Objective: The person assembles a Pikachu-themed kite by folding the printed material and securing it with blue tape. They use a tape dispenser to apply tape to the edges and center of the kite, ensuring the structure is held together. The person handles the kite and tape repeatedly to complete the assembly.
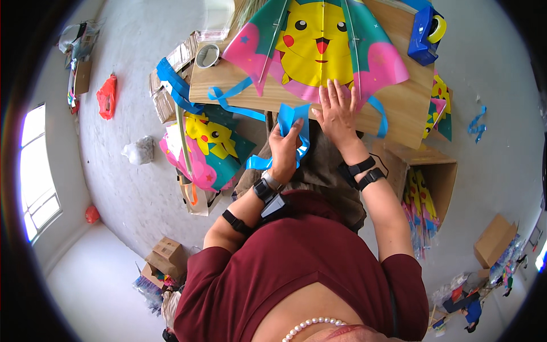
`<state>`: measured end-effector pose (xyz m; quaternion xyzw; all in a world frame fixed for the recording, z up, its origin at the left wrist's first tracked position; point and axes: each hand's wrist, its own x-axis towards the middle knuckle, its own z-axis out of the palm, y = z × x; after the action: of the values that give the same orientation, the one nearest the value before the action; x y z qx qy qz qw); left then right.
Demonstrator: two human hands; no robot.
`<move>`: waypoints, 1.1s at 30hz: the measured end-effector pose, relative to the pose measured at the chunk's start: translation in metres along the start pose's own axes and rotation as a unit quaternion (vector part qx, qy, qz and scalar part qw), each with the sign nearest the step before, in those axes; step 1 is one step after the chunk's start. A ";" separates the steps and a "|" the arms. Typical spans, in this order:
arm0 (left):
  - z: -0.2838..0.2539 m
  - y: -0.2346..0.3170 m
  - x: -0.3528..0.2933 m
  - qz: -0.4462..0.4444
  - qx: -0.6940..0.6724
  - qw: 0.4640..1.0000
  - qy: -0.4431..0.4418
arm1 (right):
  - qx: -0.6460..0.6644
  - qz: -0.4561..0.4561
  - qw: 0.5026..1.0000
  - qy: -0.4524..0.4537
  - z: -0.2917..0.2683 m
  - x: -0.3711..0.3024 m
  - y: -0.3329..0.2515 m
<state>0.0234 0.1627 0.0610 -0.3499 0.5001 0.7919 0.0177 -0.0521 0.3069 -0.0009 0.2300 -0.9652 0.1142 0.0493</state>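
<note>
A kite (316, 51) lies on the wooden table (219, 85), printed with a yellow cartoon figure on teal and pink, with thin rods along it. At its lower edge my right hand (338, 117) rests palm down, fingers stretched out and touching the kite. In front of the table edge my left hand (284, 149) is closed on a bright blue ribbon (294, 115); its folded end sticks up past the fingers and a length hangs below. Other blue tails (231, 100) curl over the table edge on both sides of the kite.
A blue tape dispenser (423, 40) sits at the table's right, a tape roll (208, 56) at its left. More printed kites (213, 142) hang or lie to the left. A cardboard box (441, 182) of bagged kites stands at right. A red plastic bag (106, 97) lies on the floor.
</note>
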 end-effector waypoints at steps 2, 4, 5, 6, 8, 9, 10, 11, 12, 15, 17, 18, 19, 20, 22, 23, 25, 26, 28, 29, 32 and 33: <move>-0.002 0.002 0.000 0.007 -0.004 1.000 0.001 | 0.022 0.003 1.000 0.009 0.001 0.000 -0.006; -0.006 0.007 0.000 0.009 -0.011 1.000 -0.002 | 0.033 -0.001 0.999 0.016 -0.001 0.005 -0.019; -0.007 0.008 0.000 0.009 -0.012 1.000 -0.004 | 0.034 -0.012 0.999 0.026 0.004 0.006 -0.027; -0.008 0.008 0.001 0.008 -0.012 1.000 -0.006 | 0.018 -0.012 1.000 0.015 0.007 0.005 -0.033; -0.011 0.008 0.003 0.007 -0.017 1.000 -0.009 | -0.012 -0.014 1.000 -0.006 0.011 0.002 -0.044; -0.015 0.006 0.005 0.006 -0.023 1.000 -0.010 | 0.006 -0.006 1.000 0.004 0.012 0.001 -0.046; -0.018 0.005 0.006 0.006 -0.028 1.000 -0.011 | 0.023 -0.007 1.000 0.012 0.013 0.000 -0.046; -0.018 0.005 0.006 0.005 -0.024 1.000 -0.005 | 0.039 -0.009 0.999 0.018 0.011 -0.001 -0.045; -0.018 0.004 0.006 0.004 -0.019 1.000 0.002 | 0.054 -0.010 0.998 0.024 0.009 -0.002 -0.042; -0.019 0.002 0.007 0.004 -0.007 1.000 0.007 | 0.053 -0.022 0.998 0.029 0.003 0.000 -0.026; -0.017 0.002 0.008 0.008 0.018 1.000 0.011 | 0.074 0.003 0.996 0.051 0.000 0.000 -0.007; -0.015 0.003 0.007 0.011 0.039 0.999 0.015 | 0.084 0.015 0.994 0.062 -0.006 0.001 -0.001; -0.013 0.003 0.008 0.014 0.060 0.998 0.018 | 0.098 0.023 0.990 0.096 -0.013 -0.001 0.003; -0.013 -0.001 0.012 0.008 0.073 0.997 0.011 | 0.113 0.035 0.987 0.108 -0.016 -0.001 0.007; -0.016 -0.011 0.021 -0.004 0.099 0.995 -0.002 | 0.142 0.058 0.979 0.131 -0.020 -0.001 0.011; -0.009 -0.002 0.018 -0.034 0.096 0.995 0.004 | 0.151 0.059 0.976 0.142 -0.023 0.000 0.010; -0.014 -0.006 0.025 -0.066 0.120 0.990 -0.020 | 0.180 0.048 0.974 0.125 -0.025 -0.001 0.008; -0.018 -0.009 0.028 -0.081 0.132 0.987 -0.031 | 0.196 0.042 0.973 0.116 -0.025 -0.002 0.006; -0.020 -0.017 0.030 -0.086 0.144 0.986 -0.023 | 0.201 0.033 0.973 0.107 -0.019 -0.005 0.003; -0.020 -0.019 0.031 -0.089 0.150 0.984 -0.019 | 0.203 0.030 0.973 0.102 -0.017 -0.006 0.001; -0.018 -0.023 0.032 -0.093 0.160 0.983 -0.002 | 0.169 0.010 0.983 0.063 -0.014 -0.011 -0.004; -0.018 -0.024 0.032 -0.099 0.165 0.981 -0.001 | 0.154 0.000 0.986 0.062 -0.012 -0.012 -0.004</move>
<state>0.0178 0.1496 0.0196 -0.3892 0.5872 0.6928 0.1539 -0.0393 0.3120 0.0099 0.2277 -0.9312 0.2754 0.0726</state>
